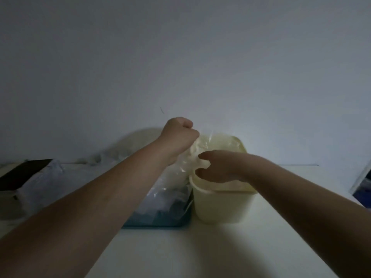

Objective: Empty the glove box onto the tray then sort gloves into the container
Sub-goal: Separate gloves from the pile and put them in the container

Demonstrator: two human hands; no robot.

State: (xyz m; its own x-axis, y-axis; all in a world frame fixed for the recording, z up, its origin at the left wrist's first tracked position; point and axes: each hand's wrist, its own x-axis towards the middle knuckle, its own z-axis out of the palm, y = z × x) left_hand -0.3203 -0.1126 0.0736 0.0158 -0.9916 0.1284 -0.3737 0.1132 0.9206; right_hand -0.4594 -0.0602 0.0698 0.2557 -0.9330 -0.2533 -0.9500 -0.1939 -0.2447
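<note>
Both our hands pull a clear plastic glove (pixel 197 151) over the cream container (pixel 220 205).

Our left hand (pixel 178 137) is closed in a fist, pinching the thin glove's upper end above the container's far-left rim; our right hand (pixel 216 167) is curled over the near rim, fingers closed on the glove's lower end. The container stands on the white table (pixel 200 253), touching the right edge of the blue tray (pixel 160 224). A loose heap of clear gloves (pixel 166 189) lies on that tray. A dark box (pixel 18 175) sits at the far left, blurred.
</note>
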